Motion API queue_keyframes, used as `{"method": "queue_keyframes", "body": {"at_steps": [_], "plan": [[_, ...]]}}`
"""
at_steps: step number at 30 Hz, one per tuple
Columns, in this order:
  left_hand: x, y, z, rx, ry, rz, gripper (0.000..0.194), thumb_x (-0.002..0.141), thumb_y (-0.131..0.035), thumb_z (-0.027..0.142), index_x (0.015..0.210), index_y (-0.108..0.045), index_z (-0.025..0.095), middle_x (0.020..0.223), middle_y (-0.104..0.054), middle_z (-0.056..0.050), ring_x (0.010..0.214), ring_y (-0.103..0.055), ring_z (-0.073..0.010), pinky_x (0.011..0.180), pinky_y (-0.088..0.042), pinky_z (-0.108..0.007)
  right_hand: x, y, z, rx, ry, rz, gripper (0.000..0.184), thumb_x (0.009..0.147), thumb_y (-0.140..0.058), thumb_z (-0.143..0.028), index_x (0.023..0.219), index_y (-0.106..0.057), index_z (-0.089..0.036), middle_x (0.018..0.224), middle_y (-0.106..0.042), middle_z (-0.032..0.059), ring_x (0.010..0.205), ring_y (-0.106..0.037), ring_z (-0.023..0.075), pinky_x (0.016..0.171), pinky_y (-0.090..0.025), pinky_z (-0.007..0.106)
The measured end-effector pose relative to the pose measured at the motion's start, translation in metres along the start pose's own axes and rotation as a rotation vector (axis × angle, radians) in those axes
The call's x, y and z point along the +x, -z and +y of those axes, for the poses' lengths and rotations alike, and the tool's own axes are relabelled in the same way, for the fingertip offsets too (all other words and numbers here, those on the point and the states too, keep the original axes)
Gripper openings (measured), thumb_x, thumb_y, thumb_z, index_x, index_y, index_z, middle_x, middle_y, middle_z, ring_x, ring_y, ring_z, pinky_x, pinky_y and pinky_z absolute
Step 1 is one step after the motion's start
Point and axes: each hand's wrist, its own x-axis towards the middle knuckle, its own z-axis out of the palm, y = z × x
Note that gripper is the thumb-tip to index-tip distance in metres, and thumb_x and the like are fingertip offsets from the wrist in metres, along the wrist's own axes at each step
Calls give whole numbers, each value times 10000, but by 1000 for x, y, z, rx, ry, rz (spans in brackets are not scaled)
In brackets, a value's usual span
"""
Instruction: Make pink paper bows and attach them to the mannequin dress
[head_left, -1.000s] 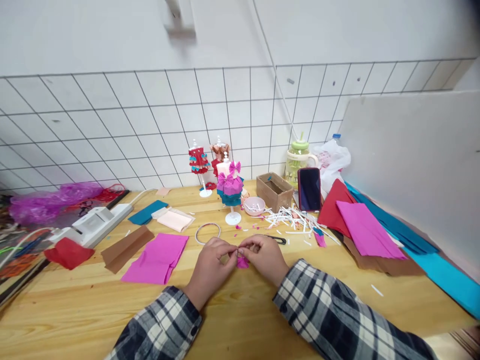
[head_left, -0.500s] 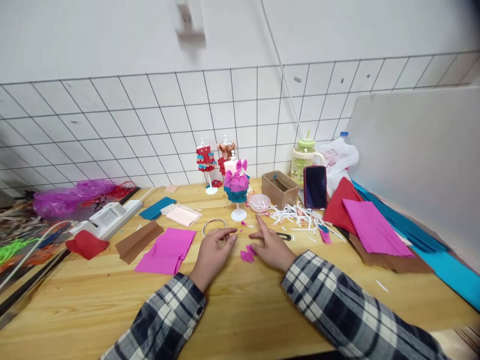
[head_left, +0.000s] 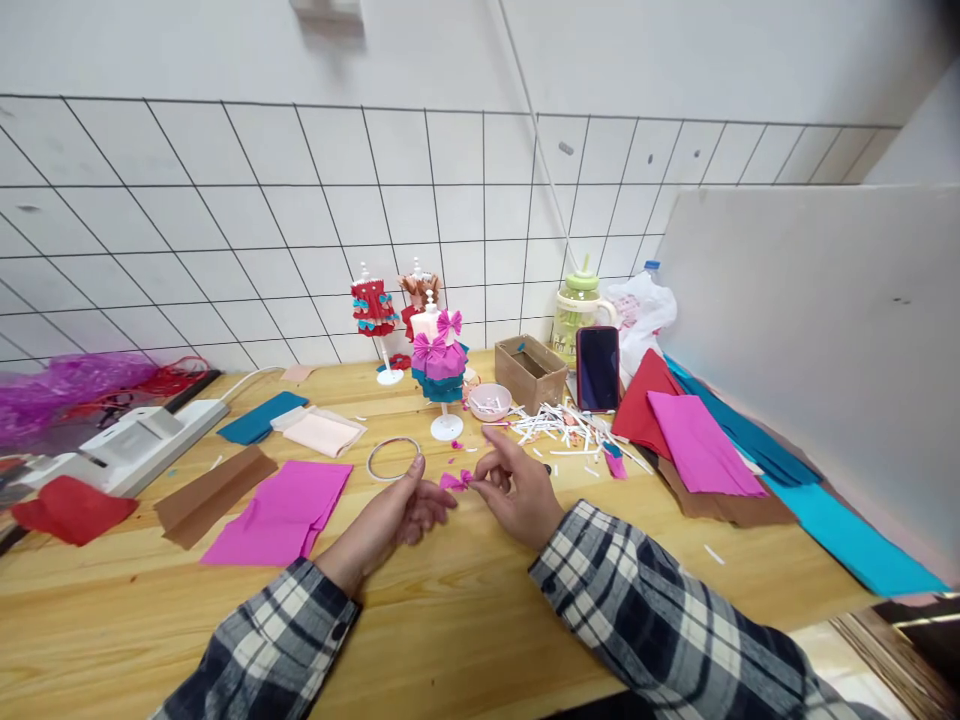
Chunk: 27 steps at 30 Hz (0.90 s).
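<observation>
A small magenta paper bow [head_left: 455,481] is pinched by its right side between the thumb and finger of my right hand [head_left: 517,488], a little above the table. To its left, my left hand [head_left: 397,512] is turned palm inward, thumb raised and fingers loosely curled apart, holding nothing. Just behind the left thumb lies a thin ring-shaped band [head_left: 394,459]. Farther back stands a small white dress form [head_left: 442,380] in a pink top, magenta and teal ruffles and two magenta bows.
Two more dressed forms [head_left: 373,308] stand by the wall. Folded magenta paper [head_left: 281,515] and brown paper [head_left: 214,495] lie left. White paper strips [head_left: 559,427], a pink bowl [head_left: 490,402], a cardboard box [head_left: 530,373] and a phone [head_left: 598,369] are beyond my right hand. Stacked coloured sheets [head_left: 705,445] lie right.
Both hands first pinched the magenta piece together, then parted. Now my right hand holds the bow alone, and my left has turned over and opened. The view has shifted slightly.
</observation>
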Motion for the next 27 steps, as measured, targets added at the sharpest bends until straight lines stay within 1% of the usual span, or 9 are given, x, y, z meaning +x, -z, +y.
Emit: {"method": "queue_keyframes", "body": {"at_steps": [2,4,8,11,15,18,20,23,27], "plan": [[-3,1,0,-183,170,-196,827,786,-281,802,822,-712,97,698,-656,-104,499,-517,-110,380,-259,-191,-3,2,-4,-79,189,-60,471,874,-560,-212,1327,-461,-295,842,-687,4,694,-595,139,712,-478,282],[-6,2,2,-285,258,-294,752,798,-359,765,810,-700,94,715,-659,-111,523,-545,-112,386,-297,-184,-5,4,-7,-145,332,-139,402,891,-526,-184,1272,-516,-313,874,-703,12,781,-631,148,763,-481,286],[-12,4,5,-447,281,-293,259,773,-685,380,767,-672,121,698,-657,-62,590,-597,-116,544,-472,-201,-4,7,-12,-172,501,-209,383,901,-462,-122,1229,-548,-301,957,-715,23,855,-644,140,795,-483,274],[-12,3,5,-510,248,-229,129,707,-735,211,789,-667,137,694,-647,-30,611,-605,-115,611,-511,-225,-2,9,-14,-217,556,-255,368,905,-429,-110,1179,-578,-306,979,-715,15,856,-633,144,788,-483,286],[-6,2,1,-419,116,-91,156,690,-754,232,790,-669,147,786,-671,-46,712,-631,-137,687,-519,-250,3,10,-21,-213,455,-305,261,895,-487,-205,1117,-603,-279,1012,-692,28,915,-609,166,841,-475,321],[0,0,-3,-203,-46,29,236,723,-734,347,818,-668,140,845,-687,-58,779,-632,-157,725,-496,-265,6,9,-25,-127,242,-146,213,845,-587,-310,1037,-614,-222,1089,-639,77,1039,-567,207,921,-449,380],[2,-4,-4,-20,-121,102,292,745,-701,419,820,-673,139,803,-685,-46,734,-617,-156,681,-471,-259,7,6,-25,-106,136,-73,133,851,-583,-290,953,-631,-219,1100,-622,82,1076,-548,213,952,-424,401],[3,-10,-4,167,-200,171,318,757,-663,460,803,-691,148,749,-686,-27,681,-598,-152,634,-433,-248,7,3,-23,-133,104,-100,89,866,-564,-238,894,-648,-232,1085,-639,57,1057,-550,205,1001,-370,423],[1,-16,-2,221,-227,201,326,760,-644,473,787,-694,152,738,-687,-24,674,-592,-155,636,-418,-248,5,0,-21,-195,89,-148,110,869,-562,-219,920,-660,-228,1083,-655,43,1032,-545,208,1005,-347,429]]}}
